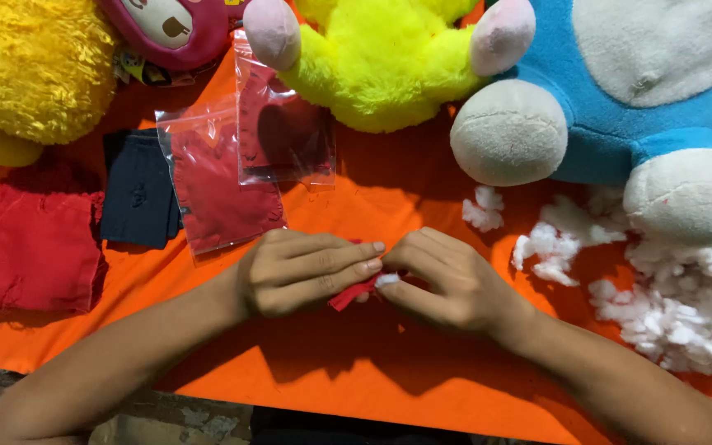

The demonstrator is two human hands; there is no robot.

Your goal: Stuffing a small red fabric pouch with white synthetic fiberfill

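Observation:
My left hand [302, 270] and my right hand [447, 276] meet over the orange cloth [356, 363], fingertips together. Between them sits a small red fabric piece [352, 294], pinched by both hands. A tuft of white stuffing [386, 280] shows at its opening, under my right fingertips. Most of the red piece is hidden beneath my left fingers.
A heap of white stuffing [677, 313] lies to the right. A blue plush toy [620, 91], a yellow-green plush [381, 58], a yellow fluffy plush [26, 66] and a pink plush [170, 29] line the far side. Clear bags with red fabric [224, 189], dark fabric [138, 198] and red cloth pieces [35, 247] lie left.

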